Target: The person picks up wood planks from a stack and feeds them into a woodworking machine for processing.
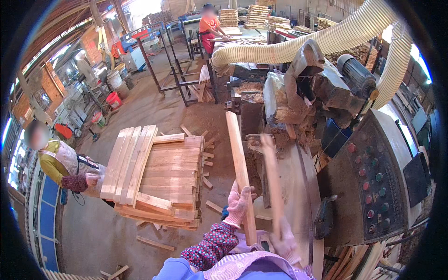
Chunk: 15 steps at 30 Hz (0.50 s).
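Observation:
My left hand (239, 205), in a pale pink knitted glove, is closed round a long wooden board (239, 161) that slants upright before me. To its right stands a second, narrower wooden strip (271, 182), smeared by motion. My right hand (284, 245), gloved too and blurred, grips that strip near its lower end; the single fingers are hard to make out. Both pieces are beside the metal bed (296, 186) of a woodworking machine. Left of me is a stack of boards (168, 172), laid crosswise, with several longer boards (128, 163) on top.
A control panel (380, 186) with red and green buttons stands at the right. Beyond the machine are a motor (354, 72) and a ribbed dust hose (308, 44). One co-worker (65, 163) stands left of the stack, another (212, 30) at a far table. Offcuts (156, 243) litter the floor.

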Each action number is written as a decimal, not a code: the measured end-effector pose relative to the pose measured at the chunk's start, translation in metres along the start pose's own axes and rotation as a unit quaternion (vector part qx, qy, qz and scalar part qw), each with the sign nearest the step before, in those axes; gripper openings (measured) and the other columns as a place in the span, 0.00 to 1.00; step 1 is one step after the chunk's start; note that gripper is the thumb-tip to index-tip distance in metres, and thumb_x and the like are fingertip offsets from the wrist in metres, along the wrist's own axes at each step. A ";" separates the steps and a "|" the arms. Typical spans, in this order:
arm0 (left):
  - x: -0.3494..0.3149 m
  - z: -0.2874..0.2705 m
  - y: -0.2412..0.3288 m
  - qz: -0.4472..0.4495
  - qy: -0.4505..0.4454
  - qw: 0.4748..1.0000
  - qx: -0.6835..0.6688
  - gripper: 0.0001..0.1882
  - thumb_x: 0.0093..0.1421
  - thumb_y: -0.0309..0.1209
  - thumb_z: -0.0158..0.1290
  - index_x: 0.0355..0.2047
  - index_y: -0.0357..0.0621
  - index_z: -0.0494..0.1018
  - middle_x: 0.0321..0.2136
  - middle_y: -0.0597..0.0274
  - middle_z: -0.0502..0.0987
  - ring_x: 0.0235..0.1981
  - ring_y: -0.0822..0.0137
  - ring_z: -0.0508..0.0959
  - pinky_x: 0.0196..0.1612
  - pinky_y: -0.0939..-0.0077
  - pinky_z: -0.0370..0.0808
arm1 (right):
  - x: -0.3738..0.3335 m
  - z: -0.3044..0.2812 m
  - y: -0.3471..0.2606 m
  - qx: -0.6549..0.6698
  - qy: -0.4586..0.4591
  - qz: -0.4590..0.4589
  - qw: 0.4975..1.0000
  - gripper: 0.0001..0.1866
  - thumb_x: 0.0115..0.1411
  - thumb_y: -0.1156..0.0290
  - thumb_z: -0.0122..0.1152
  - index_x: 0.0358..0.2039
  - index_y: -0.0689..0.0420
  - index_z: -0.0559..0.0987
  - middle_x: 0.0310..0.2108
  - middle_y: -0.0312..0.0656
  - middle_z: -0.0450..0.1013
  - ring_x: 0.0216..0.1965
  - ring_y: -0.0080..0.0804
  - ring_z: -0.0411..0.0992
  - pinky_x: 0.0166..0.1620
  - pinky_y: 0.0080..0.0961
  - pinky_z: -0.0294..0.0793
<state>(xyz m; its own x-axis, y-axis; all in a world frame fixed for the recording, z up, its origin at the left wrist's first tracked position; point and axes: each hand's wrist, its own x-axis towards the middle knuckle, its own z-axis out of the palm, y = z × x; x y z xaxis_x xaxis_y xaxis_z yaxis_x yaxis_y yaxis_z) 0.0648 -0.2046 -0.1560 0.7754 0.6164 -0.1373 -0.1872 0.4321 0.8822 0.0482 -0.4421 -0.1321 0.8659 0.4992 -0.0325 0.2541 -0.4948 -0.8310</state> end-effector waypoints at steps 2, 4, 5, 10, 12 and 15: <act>-0.001 -0.005 0.008 0.018 0.008 1.000 0.008 0.26 0.69 0.37 0.52 0.63 0.42 0.60 0.41 0.57 0.78 0.37 0.67 0.81 0.42 0.70 0.82 | -0.017 -0.013 0.010 -0.097 0.006 0.070 0.993 0.33 0.62 0.64 0.58 0.64 0.66 0.64 0.63 0.60 0.64 0.63 0.56 0.63 0.66 0.41 0.61; 0.003 -0.015 0.006 0.025 0.018 1.000 0.004 0.26 0.69 0.35 0.51 0.63 0.42 0.60 0.41 0.57 0.78 0.37 0.69 0.80 0.41 0.73 0.81 | -0.015 -0.007 0.059 -0.256 0.045 0.012 0.965 0.31 0.63 0.64 0.56 0.64 0.66 0.65 0.63 0.59 0.63 0.64 0.57 0.62 0.67 0.44 0.59; 0.004 -0.020 0.007 0.023 0.024 0.999 0.004 0.26 0.69 0.33 0.51 0.63 0.41 0.59 0.41 0.57 0.77 0.36 0.69 0.80 0.41 0.74 0.81 | -0.010 -0.002 0.086 -0.333 0.062 -0.018 0.941 0.31 0.64 0.63 0.55 0.63 0.66 0.65 0.64 0.59 0.63 0.64 0.58 0.61 0.67 0.46 0.58; 0.013 -0.022 -0.004 -0.032 0.026 0.999 0.008 0.28 0.69 0.31 0.51 0.66 0.40 0.57 0.43 0.56 0.77 0.38 0.70 0.79 0.41 0.75 0.81 | 0.139 -0.003 0.136 -0.464 0.101 -0.057 0.878 0.26 0.68 0.62 0.45 0.63 0.61 0.67 0.66 0.56 0.60 0.66 0.58 0.59 0.69 0.52 0.54; 0.016 -0.021 -0.006 -0.014 0.032 0.999 -0.001 0.29 0.69 0.31 0.51 0.67 0.40 0.56 0.43 0.56 0.77 0.40 0.69 0.79 0.43 0.72 0.82 | 0.247 -0.003 0.169 -0.497 0.126 -0.104 0.852 0.27 0.68 0.61 0.46 0.64 0.59 0.67 0.66 0.50 0.61 0.64 0.52 0.63 0.66 0.45 0.60; 0.013 -0.011 0.004 0.006 0.045 0.999 0.002 0.29 0.69 0.33 0.51 0.66 0.38 0.56 0.43 0.56 0.77 0.43 0.68 0.79 0.46 0.70 0.81 | 0.330 -0.013 0.142 -0.447 0.089 -0.063 0.888 0.27 0.69 0.62 0.44 0.65 0.59 0.66 0.68 0.51 0.58 0.65 0.47 0.61 0.69 0.40 0.54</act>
<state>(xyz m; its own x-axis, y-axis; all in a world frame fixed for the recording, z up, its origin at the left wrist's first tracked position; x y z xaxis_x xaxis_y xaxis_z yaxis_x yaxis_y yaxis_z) 0.0677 -0.1871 -0.1591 0.7157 0.6784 -0.1659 -0.1940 0.4214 0.8859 0.3758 -0.3563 -0.2535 0.8402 0.5098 0.1847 0.5255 -0.8495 -0.0459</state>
